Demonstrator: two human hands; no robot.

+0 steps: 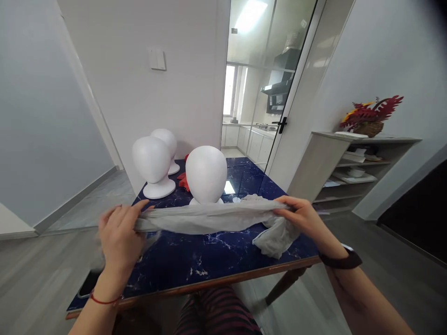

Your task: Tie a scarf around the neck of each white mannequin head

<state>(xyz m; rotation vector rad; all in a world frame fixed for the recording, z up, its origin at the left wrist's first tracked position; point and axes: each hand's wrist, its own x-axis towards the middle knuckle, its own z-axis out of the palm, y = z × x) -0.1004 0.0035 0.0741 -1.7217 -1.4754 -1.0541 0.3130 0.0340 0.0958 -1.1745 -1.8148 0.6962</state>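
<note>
A light grey scarf (209, 218) is stretched sideways above the blue table, folded into a long band. Its left end is gripped by my left hand (120, 232), where the cloth beyond the fingers is blurred. My right hand (300, 216) pinches the other end, and a loose grey tail (277, 237) hangs below it toward the tabletop. Just behind the band stands a white foam head (206, 173), its base partly covered by the cloth. Some pale bunched fabric (254, 197) lies behind the scarf near my right hand.
Two more foam heads, one in front (152, 160) and one behind (166, 139), stand at the table's far left. Red cloth (183, 182) lies beside them. A dark phone-like object (90, 283) rests at the near left corner of the table (199, 265). A shelf (363, 163) stands right.
</note>
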